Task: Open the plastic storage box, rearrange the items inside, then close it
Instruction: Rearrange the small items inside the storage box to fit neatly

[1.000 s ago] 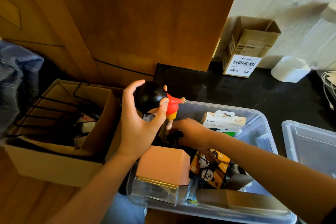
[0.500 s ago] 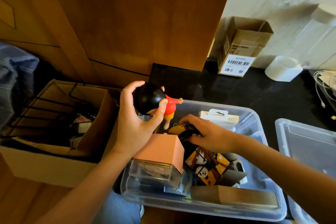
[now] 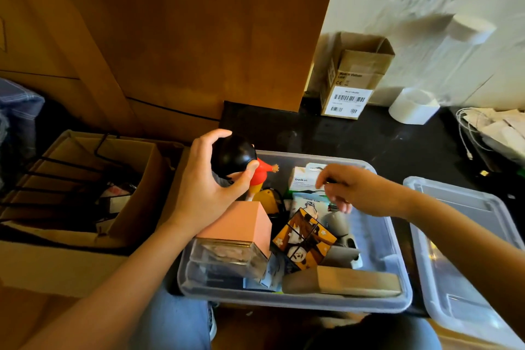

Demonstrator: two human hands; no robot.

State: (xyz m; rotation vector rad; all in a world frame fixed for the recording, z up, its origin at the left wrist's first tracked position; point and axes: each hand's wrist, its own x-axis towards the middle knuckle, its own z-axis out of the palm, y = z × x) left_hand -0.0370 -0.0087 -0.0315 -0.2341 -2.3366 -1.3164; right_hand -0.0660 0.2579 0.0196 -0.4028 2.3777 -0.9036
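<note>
The clear plastic storage box (image 3: pixel 312 157) stands open on a black surface, and its lid (image 3: pixel 460 236) lies to its right. My left hand (image 3: pixel 204 187) grips the black head of a figurine in a red shirt (image 3: pixel 261 174) above the box's far left corner. My right hand (image 3: pixel 358 190) hovers over the middle of the box beside a white Belkin carton (image 3: pixel 299 179), fingers loosely curled, with nothing plainly held. Inside lie a pink-topped clear case (image 3: pixel 241 224), an orange picture cube (image 3: pixel 304 239), a yellow item (image 3: pixel 265 198) and a wooden block (image 3: pixel 355 281).
A large cardboard box with a black wire rack (image 3: pixel 85 179) sits left of the storage box. Behind it, by the wall, are a small barcoded carton (image 3: pixel 349 88), a white roll (image 3: pixel 414 105) and white cables (image 3: pixel 468 133). A wooden cabinet rises at the back.
My right hand has lifted off the dark and yellow item at the box's left and moved right toward the white carton. My left hand still holds the figurine in about the same place.
</note>
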